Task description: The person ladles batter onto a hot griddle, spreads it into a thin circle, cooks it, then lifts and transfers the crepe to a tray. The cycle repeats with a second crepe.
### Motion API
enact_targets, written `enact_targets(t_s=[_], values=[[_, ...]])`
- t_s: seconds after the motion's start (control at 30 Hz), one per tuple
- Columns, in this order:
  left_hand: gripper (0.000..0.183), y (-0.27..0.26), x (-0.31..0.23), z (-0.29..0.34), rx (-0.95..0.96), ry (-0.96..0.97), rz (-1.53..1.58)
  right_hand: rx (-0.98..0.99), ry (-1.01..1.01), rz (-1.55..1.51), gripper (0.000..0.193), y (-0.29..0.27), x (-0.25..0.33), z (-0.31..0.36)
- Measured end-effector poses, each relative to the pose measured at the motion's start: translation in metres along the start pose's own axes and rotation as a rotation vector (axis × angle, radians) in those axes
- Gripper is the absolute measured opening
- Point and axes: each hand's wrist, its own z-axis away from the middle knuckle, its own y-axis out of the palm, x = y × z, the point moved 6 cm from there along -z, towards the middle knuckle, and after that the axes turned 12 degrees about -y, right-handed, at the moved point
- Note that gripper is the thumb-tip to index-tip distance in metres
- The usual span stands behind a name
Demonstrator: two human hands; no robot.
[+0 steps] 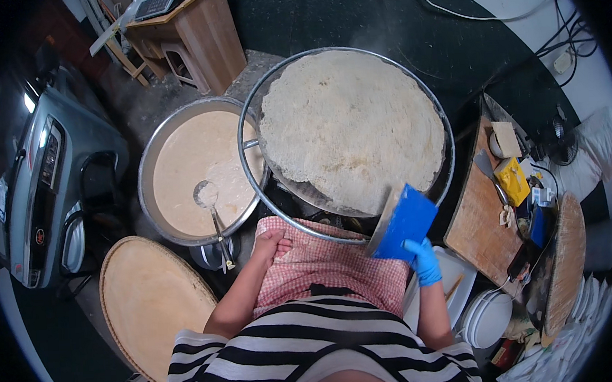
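A large round griddle with a metal ring (pixel 448 125) round it carries a thin, pale crepe (pixel 351 126) with ragged edges. My right hand (pixel 422 261), in a blue glove, grips a wide blue scraper (pixel 408 220) slanted over the griddle's near right rim. Bare and loosely curled, my left hand (pixel 272 245) rests against the red checked apron (pixel 323 259), with nothing visible in it. To the left of the griddle stands a big metal basin (pixel 147 192) of beige batter (pixel 186 156). A ladle (pixel 217 230) lies in the batter, its handle hanging over the near rim.
A round woven tray (pixel 153 303) leans at lower left, near a parked grey vehicle (pixel 49 184). On the right are a wooden board (pixel 484 216) with tools and a yellow packet (pixel 512 180), stacked white lids (pixel 489 320) and a small fan (pixel 561 139). A wooden desk (pixel 194 41) stands behind.
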Motion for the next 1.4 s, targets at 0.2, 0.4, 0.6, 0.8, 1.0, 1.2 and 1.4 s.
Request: enact_targets(t_s=[0.2,0.4,0.6,0.8,1.0,1.2,1.4], values=[[0.014,-0.001,0.002,-0.001,0.036,-0.018,0.058,0.099,-0.354,0.735,0.043,0.055,0.134,-0.106],[0.016,-0.004,0.003,-0.004,0.063,-0.056,0.082,0.141,-0.557,1.457,0.042,0.098,0.157,-0.245],[0.015,-0.002,-0.002,-0.001,0.032,-0.097,0.104,0.153,-0.558,1.628,0.042,0.13,0.148,-0.33],[0.016,-0.003,-0.004,0.0,0.034,-0.117,0.128,0.201,-0.564,1.792,0.039,0.161,0.113,-0.355],[0.016,-0.007,-0.001,0.0,0.034,-0.128,0.126,0.319,-0.672,1.908,0.037,0.181,0.074,-0.334],[0.017,-0.008,0.0,-0.001,0.048,-0.085,0.122,0.401,-0.712,2.005,0.036,0.187,0.052,-0.304],[0.018,-0.003,0.0,-0.001,0.064,-0.044,0.081,0.471,-0.925,1.962,0.025,0.186,0.048,-0.235]])
